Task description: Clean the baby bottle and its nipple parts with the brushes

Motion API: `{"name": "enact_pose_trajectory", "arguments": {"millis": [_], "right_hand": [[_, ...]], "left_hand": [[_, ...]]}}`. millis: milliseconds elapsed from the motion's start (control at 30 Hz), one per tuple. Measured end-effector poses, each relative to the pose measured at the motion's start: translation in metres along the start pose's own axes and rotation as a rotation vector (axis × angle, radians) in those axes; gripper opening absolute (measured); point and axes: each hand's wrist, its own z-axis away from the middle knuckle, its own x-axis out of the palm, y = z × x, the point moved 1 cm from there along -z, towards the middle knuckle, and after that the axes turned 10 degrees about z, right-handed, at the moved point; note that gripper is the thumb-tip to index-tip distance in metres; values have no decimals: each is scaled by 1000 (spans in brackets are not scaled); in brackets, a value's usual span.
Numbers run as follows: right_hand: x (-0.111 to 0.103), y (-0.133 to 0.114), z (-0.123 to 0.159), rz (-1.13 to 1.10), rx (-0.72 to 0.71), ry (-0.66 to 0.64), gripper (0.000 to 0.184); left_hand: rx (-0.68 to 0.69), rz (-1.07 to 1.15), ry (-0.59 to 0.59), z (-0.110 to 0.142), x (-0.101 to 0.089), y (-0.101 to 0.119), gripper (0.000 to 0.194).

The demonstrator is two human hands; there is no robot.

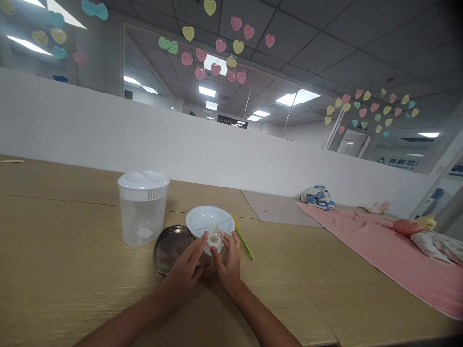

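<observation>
Between my two hands stands what looks like a baby bottle [214, 241], with a clear domed top and a pale collar. My left hand [183, 267] is closed around its left side, fingers pointing up along it. From the right, my right hand [229, 264] wraps the bottle, its thumb at the front of the collar. Most of the bottle's body is hidden by the hands. Just behind it sits a white bowl [206, 217]. A round metal tray [170, 248] lies left of the bowl, partly behind my left hand. A green-handled brush-like tool [246, 245] lies beside my right hand.
A tall translucent lidded bucket [142, 219] stands on the wooden table [72, 270], left of the tray. A pink cloth [394, 255] covers the right side, with a doll-like figure [408, 227] on it. A crumpled blue-white cloth [318, 196] lies by the low white wall [217, 159].
</observation>
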Motion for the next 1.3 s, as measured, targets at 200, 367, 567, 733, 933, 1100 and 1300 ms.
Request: {"name": "enact_pose_trajectory", "arguments": {"millis": [200, 367, 567, 733, 933, 1100, 1300], "right_hand": [[0, 0, 1, 35, 10, 37, 32], [1, 2, 2, 45, -8, 37, 32], [-1, -1, 0, 48, -3, 51, 28], [-4, -5, -3, 38, -13, 40, 25], [-2, -3, -3, 68, -38, 62, 28], [-1, -2, -4, 17, 32, 62, 36], [-1, 5, -5, -47, 71, 11, 34]], "left_hand": [[31, -38, 39, 1, 2, -9, 62], [76, -58, 85, 1, 1, -12, 62], [143, -60, 120, -5, -6, -9, 60], [182, -45, 157, -6, -8, -9, 58], [-19, 52, 103, -2, -6, -5, 56], [-185, 96, 48, 1, 1, -6, 70], [-321, 211, -32, -2, 1, -9, 60]]}}
